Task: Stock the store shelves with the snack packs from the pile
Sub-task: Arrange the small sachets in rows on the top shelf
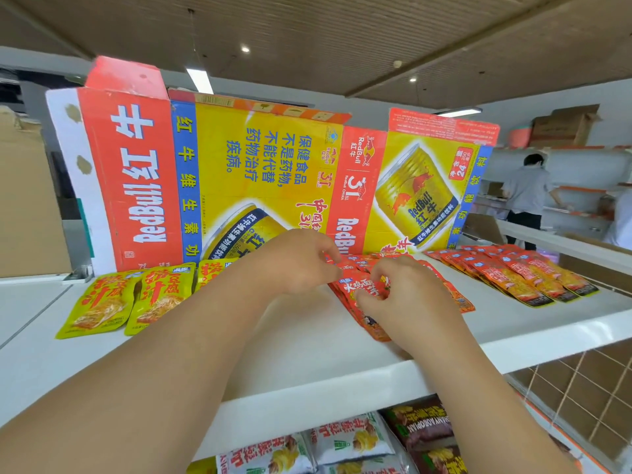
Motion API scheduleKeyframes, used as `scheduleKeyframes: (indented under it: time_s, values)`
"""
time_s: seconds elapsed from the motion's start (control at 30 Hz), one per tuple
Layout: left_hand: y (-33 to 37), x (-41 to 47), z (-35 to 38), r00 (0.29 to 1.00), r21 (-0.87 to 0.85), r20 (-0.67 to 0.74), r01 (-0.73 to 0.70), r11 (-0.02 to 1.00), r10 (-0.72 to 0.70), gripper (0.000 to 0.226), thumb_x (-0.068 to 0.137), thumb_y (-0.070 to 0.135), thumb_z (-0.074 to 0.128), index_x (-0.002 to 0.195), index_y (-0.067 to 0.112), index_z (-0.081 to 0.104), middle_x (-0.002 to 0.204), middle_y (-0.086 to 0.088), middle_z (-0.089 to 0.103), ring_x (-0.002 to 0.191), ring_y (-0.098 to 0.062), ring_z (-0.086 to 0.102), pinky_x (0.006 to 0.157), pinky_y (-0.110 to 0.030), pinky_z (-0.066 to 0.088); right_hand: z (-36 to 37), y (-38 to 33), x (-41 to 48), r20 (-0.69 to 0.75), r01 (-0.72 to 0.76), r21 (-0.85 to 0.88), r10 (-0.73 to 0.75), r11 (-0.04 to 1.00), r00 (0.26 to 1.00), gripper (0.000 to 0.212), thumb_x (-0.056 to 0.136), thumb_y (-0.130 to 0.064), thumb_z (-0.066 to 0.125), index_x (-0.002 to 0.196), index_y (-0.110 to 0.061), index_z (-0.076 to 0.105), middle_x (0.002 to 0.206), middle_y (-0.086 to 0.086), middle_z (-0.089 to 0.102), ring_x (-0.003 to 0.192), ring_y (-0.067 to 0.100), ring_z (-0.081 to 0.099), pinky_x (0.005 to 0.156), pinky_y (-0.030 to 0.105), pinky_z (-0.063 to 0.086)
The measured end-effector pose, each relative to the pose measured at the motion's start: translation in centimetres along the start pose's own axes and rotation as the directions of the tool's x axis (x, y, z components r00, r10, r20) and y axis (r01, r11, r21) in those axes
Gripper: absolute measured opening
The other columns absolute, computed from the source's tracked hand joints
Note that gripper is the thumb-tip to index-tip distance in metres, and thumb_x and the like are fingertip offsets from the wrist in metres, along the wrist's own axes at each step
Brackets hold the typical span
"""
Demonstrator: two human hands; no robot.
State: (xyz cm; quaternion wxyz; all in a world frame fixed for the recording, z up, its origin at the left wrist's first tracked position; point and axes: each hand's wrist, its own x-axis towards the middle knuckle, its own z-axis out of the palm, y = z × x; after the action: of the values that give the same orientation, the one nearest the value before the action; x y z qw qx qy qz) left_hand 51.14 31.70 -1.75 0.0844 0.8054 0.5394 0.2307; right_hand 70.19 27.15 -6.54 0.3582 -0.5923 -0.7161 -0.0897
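Note:
A stack of red snack packs (355, 285) lies fanned out on the white top shelf (307, 336), in front of a flattened Red Bull carton (239, 172). My right hand (400, 295) pinches the stack's near end with curled fingers. At the stack's far left edge my left hand (297, 258) holds the packs with curled fingertips. Yellow snack packs (130, 299) lie in a row to the left. More red packs (513, 271) lie overlapped in a row on the right.
Below the top shelf, a lower shelf holds white and brown snack bags (345, 439). A wire mesh panel (581, 388) hangs at the lower right. A person (526, 193) stands at far shelves on the right. Brown cardboard (24, 200) stands at the left.

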Motion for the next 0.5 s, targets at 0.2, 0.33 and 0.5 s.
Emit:
scheduleKeyframes:
  time_s: [0.2, 0.33, 0.5]
  values:
    - [2.0, -1.0, -0.6, 0.999, 0.124, -0.027, -0.042, 0.991, 0.045, 0.027, 0.091, 0.044, 0.064, 0.117, 0.038, 0.068, 0.109, 0.013, 0.067, 0.094, -0.009, 0.060, 0.087, -0.033, 0.054, 0.1, 0.3, 0.3, -0.025, 0.010, 0.080, -0.008, 0.997, 1.000, 0.022, 0.084, -0.046, 0.066, 0.091, -0.026, 0.062, 0.099, -0.005, 0.059, 0.091, 0.020, 0.053, 0.074, 0.037, 0.047]
    - [3.3, -2.3, -1.0, 0.992, 0.198, -0.100, -0.058, 0.978, 0.079, 0.026, 0.091, 0.047, 0.063, 0.116, 0.041, 0.067, 0.108, 0.017, 0.065, 0.093, -0.008, 0.057, 0.085, -0.029, 0.052, 0.1, 0.4, 0.3, -0.027, 0.041, 0.133, -0.037, 0.990, 0.999, 0.025, 0.083, -0.047, 0.065, 0.097, -0.026, 0.065, 0.099, -0.004, 0.061, 0.094, 0.021, 0.055, 0.078, 0.039, 0.048]
    - [3.1, -4.3, -0.6, 0.986, 0.355, -0.148, -0.015, 0.935, 0.072, 0.032, 0.090, 0.050, 0.061, 0.120, 0.040, 0.065, 0.113, 0.012, 0.066, 0.107, -0.013, 0.060, 0.091, -0.034, 0.052, -0.3, 0.4, 0.2, -0.025, 0.100, 0.199, -0.097, 0.975, 0.995, 0.025, 0.084, -0.045, 0.066, 0.102, -0.028, 0.065, 0.102, -0.004, 0.060, 0.097, 0.019, 0.054, 0.079, 0.037, 0.047]
